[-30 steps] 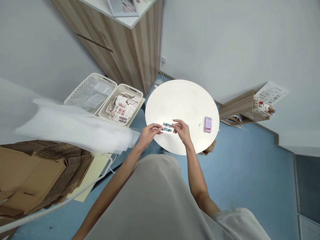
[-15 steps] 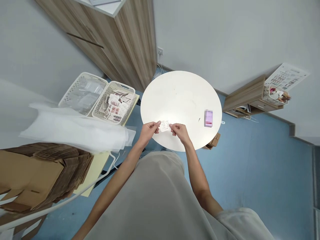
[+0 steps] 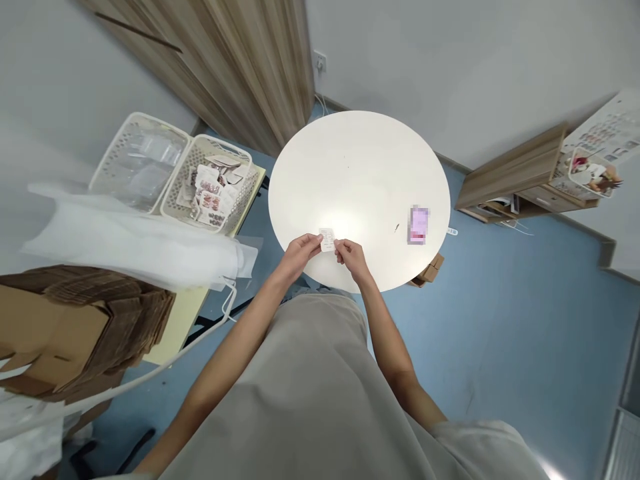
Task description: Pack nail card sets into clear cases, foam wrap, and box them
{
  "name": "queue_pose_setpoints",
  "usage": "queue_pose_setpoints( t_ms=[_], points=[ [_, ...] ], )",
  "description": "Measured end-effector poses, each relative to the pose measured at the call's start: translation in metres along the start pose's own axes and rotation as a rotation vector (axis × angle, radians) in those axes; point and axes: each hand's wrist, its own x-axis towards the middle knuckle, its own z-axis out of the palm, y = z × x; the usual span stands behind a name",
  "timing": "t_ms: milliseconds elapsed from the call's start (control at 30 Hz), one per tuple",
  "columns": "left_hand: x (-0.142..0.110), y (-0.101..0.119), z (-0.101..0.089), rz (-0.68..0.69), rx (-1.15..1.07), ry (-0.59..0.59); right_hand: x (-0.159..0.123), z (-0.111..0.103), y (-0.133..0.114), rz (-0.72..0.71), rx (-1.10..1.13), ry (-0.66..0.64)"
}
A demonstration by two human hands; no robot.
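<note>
Between my two hands is a small white press-on nail card [image 3: 327, 241], held over the near part of a round white table [image 3: 360, 153]. Small rows of marks show on the side facing me; they are too small to read. My left hand [image 3: 301, 252] pinches the card's left edge between thumb and fingers. At the lower right edge, my right hand [image 3: 351, 257] grips it with thumb and finger, the other fingers curled in. A pink and purple blurred item [image 3: 418, 225] lies on the table to the right.
To the left, one white basket [image 3: 207, 220] holds nail cards and another basket [image 3: 100, 170] holds clear plastic pieces. White sheeting [image 3: 135, 237] and flattened cardboard [image 3: 55, 327] lie nearer. A wooden cabinet [image 3: 225, 67] stands behind, a small shelf [image 3: 515, 170] at right.
The nail card has been turned over: teal nails faced me earlier, now a white side with small marks does. Both hands kept hold of it. The view has shifted.
</note>
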Motion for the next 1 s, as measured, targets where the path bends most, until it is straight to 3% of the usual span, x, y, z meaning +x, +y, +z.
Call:
queue_pose_setpoints(
  t_ms=[133,367,500,767,1000],
  points=[
    [-0.007,-0.006,-0.008,-0.073,-0.139,-0.014,0.005,0.013,0.009,0.058,0.015,-0.174],
    [-0.007,-0.025,-0.040,-0.031,0.026,0.302,0.011,0.039,0.006,0.064,-0.057,-0.112],
    [-0.002,-0.026,-0.057,-0.002,0.154,0.334,0.017,0.058,-0.003,0.049,-0.116,-0.153],
    [0.017,-0.028,-0.100,0.050,0.239,0.284,0.037,0.100,0.011,0.090,-0.237,0.002],
    [0.037,-0.024,-0.148,0.006,0.231,0.291,0.049,0.104,0.027,0.253,-0.377,0.235]
  ],
)
